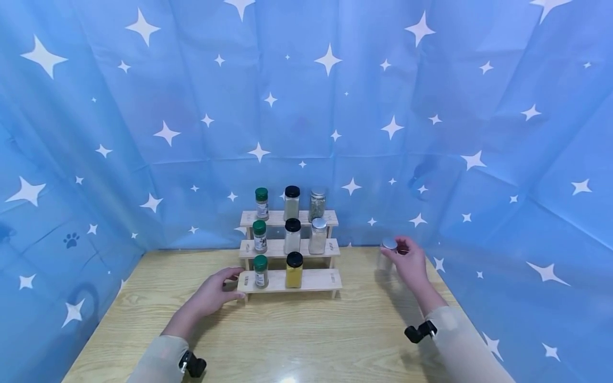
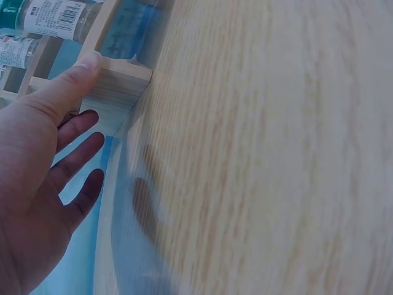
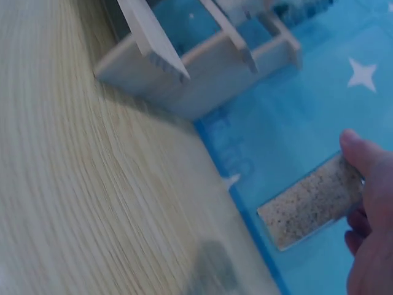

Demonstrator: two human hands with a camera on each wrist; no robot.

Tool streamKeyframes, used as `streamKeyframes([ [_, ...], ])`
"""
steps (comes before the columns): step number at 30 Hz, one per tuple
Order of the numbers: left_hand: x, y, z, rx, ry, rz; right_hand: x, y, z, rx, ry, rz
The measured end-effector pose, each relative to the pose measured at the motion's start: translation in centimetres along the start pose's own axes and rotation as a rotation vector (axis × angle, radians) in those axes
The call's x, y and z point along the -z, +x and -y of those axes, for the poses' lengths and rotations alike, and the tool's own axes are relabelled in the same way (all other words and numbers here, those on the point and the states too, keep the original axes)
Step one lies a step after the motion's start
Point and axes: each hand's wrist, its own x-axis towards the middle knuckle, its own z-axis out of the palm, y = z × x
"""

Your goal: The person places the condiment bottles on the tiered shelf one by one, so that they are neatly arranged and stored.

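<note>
A three-step wooden spice rack (image 1: 313,282) stands near the back of the table, with spice jars on every step. My left hand (image 1: 213,295) holds the left end of its lowest step, thumb on the front corner; in the left wrist view the thumb (image 2: 86,64) touches the wood and several fingers show apart from it. To the right of the rack, my right hand (image 1: 409,260) grips a clear spice jar (image 3: 313,200) with a silver lid (image 1: 389,243). Speckled beige granules fill it. The jar is tilted in the right wrist view; table contact cannot be seen.
Green-lidded jars (image 1: 259,236) line the rack's left side, black-lidded jars (image 1: 292,236) its middle. Silver-lidded jars (image 1: 318,236) occupy the right of the upper two steps. A blue star-patterned curtain (image 1: 306,106) borders the wooden table (image 1: 297,335) behind and at both sides.
</note>
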Motion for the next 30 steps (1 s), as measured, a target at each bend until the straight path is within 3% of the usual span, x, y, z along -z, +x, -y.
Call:
streamKeyframes([
  [12,0.0,-0.4,-0.3,0.019,0.001,0.001,-2.5,-3.9,4.1,0.047,0.047,0.041],
  [30,-0.1,-0.2,-0.4,0.017,-0.003,-0.009,-8.3,-7.5,7.0,0.118,0.112,0.105],
])
